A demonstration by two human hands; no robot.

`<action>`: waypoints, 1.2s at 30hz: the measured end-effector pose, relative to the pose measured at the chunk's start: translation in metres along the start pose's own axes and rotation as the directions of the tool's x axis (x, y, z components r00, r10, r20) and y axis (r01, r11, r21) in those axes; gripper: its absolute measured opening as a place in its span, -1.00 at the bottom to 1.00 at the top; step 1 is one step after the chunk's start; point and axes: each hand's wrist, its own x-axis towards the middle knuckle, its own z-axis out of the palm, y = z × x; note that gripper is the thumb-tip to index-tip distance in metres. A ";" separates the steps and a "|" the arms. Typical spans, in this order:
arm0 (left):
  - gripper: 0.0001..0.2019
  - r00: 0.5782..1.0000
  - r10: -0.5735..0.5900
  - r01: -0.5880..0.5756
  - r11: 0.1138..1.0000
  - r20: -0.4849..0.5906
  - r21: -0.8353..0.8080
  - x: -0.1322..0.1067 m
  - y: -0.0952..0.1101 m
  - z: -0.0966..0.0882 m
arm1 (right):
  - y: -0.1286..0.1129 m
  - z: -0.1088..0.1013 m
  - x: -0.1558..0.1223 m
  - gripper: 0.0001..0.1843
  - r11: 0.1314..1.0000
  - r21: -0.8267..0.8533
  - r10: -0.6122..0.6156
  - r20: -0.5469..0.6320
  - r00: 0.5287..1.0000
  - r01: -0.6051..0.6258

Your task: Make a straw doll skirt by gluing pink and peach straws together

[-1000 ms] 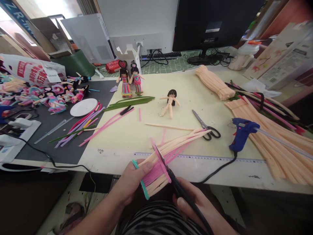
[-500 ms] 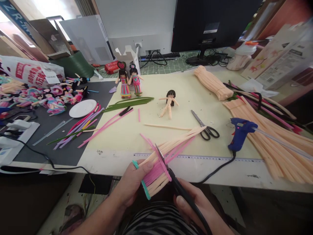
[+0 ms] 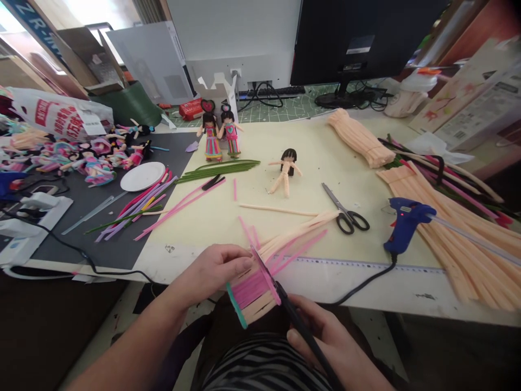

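My left hand [image 3: 220, 267] grips the upper left part of a flat pipe-cleaner panel [image 3: 251, 289], pinched under the thumb. Pink and peach strips lie side by side in it, with a teal strip along the left edge and a pink one across the right. Loose peach and pink ends [image 3: 302, 232] stick out past the pink strip toward the table. In my right hand [image 3: 325, 334] are black-handled scissors [image 3: 293, 310], their blades along the pink cross strip where the loose ends begin. Fingers partly hide the handles.
An undressed doll [image 3: 286, 172] lies mid-table, beyond a second pair of scissors [image 3: 345, 213]. At right are a blue glue gun [image 3: 407, 222] with its cord and peach pipe-cleaner bundles [image 3: 360, 138]. Two dressed dolls [image 3: 212, 138], green stems [image 3: 220, 170] and a white plate [image 3: 143, 176] are farther left.
My left hand has shifted up and left on the panel, uncovering more of its teal edge. A short pink end now stands apart beside the blades. The view has shifted slightly.
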 end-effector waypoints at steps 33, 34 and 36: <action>-0.62 0.998 -0.040 0.040 0.999 0.043 0.007 0.009 -0.010 0.012 | -0.024 -0.021 -0.008 -0.41 0.935 -0.350 0.126 0.191 0.973 -0.053; -0.62 0.998 -0.047 0.047 0.999 0.036 -0.002 0.009 -0.010 0.012 | -0.022 -0.020 -0.008 -0.39 0.943 -0.329 0.115 0.178 0.977 -0.051; -0.64 0.998 -0.060 0.061 0.998 0.025 -0.031 0.008 -0.010 0.013 | -0.020 -0.018 -0.009 -0.37 0.958 -0.283 0.099 0.171 0.980 -0.047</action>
